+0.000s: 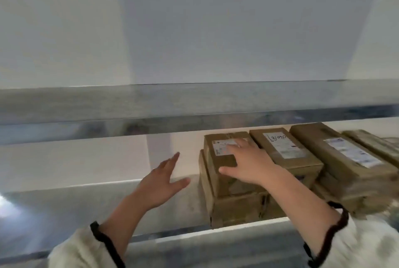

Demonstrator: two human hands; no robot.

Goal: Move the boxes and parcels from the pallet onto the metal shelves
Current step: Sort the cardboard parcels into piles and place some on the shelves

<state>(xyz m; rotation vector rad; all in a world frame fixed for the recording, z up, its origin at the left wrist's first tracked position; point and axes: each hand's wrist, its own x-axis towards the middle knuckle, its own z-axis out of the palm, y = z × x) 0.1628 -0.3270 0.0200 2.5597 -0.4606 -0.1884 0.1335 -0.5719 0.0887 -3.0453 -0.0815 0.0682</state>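
Cardboard box [218,160] with a white label sits on the metal shelf [108,207], stacked on a larger box [235,207] at the left end of a row of at least 3 more parcels [285,149]. Right hand [248,164] lies flat on its top, grip unclosed. Left hand [159,183] hovers beside it, empty, fingers spread. This placement looks almost finished. The pallet is out of view, so what remains cannot be told.

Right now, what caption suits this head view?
Right hand presses a stacked box on the metal shelf; left hand hovers open.
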